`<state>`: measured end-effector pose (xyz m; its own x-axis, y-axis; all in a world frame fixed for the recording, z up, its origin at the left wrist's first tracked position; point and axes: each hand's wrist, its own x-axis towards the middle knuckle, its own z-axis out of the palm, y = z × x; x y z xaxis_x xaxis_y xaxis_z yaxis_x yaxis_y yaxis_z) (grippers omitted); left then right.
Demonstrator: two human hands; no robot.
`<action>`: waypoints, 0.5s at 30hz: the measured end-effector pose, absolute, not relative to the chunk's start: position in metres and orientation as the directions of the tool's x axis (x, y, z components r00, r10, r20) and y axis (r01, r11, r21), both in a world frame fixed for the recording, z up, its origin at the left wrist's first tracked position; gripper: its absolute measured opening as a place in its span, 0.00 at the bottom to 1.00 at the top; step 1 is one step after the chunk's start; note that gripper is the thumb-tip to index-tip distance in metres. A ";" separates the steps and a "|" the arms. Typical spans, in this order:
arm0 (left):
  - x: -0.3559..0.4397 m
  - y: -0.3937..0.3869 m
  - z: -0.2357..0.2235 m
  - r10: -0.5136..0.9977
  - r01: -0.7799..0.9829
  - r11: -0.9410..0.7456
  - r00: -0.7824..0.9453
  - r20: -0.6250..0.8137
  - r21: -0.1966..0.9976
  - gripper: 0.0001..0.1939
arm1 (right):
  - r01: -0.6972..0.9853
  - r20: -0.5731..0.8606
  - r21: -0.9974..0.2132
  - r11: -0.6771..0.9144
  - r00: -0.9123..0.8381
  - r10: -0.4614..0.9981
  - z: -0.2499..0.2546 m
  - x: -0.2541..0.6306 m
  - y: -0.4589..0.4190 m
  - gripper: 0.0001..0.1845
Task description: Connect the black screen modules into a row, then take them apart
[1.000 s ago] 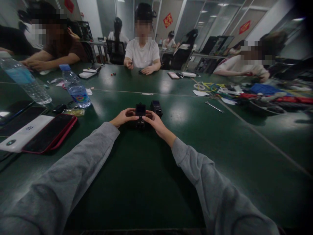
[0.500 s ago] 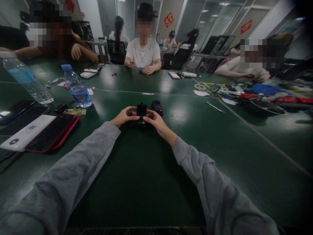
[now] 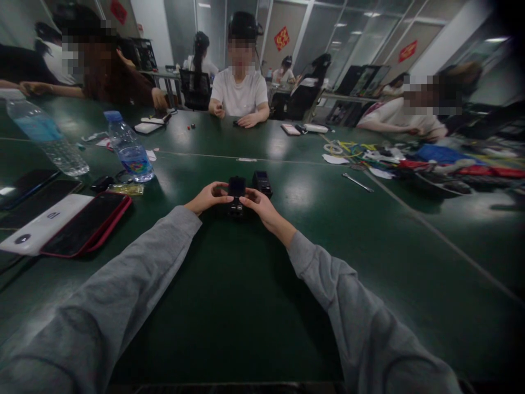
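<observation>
A small black device with a square dark screen (image 3: pixel 237 187) stands upright between my two hands, its darker lower part near the green table (image 3: pixel 229 306). My left hand (image 3: pixel 208 198) grips its left side, thumb toward me and fingers curled behind. My right hand (image 3: pixel 264 208) pinches the right side in the same way, with the thumb tip at the lower edge of the screen. Just beyond my right fingers sits a second black boxy device (image 3: pixel 262 181), apart from the first. The far sides of both are hidden.
Two water bottles (image 3: pixel 129 150) stand at left, behind a white power bank (image 3: pixel 45 221) and a phone in a red case (image 3: pixel 88 224). A wrench (image 3: pixel 357 182) lies at right near a heap of cables and cloth (image 3: pixel 443 158). Several people sit around the table.
The screen part sits slightly lower, closer to the base beneath it. My hands keep their grip. At far left, a person's raised hand has come down to the table edge.
</observation>
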<state>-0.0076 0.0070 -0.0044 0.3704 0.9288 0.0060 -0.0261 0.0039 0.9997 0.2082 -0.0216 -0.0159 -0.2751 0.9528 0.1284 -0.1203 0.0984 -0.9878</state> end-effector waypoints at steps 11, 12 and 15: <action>-0.002 0.010 -0.014 0.933 -0.050 -0.069 0.350 0.082 0.996 0.41 | -0.127 0.123 -0.987 0.097 -0.221 0.967 -0.021 0.208 -0.018 0.33; -0.003 0.012 -0.016 0.935 -0.048 -0.094 0.340 0.104 0.994 0.43 | -0.121 0.120 -0.988 0.096 -0.210 0.970 -0.022 0.207 -0.018 0.33; -0.005 0.014 -0.019 0.923 0.008 -0.182 0.346 0.168 0.983 0.50 | -0.093 0.115 -0.991 0.100 -0.177 0.978 -0.024 0.204 -0.017 0.33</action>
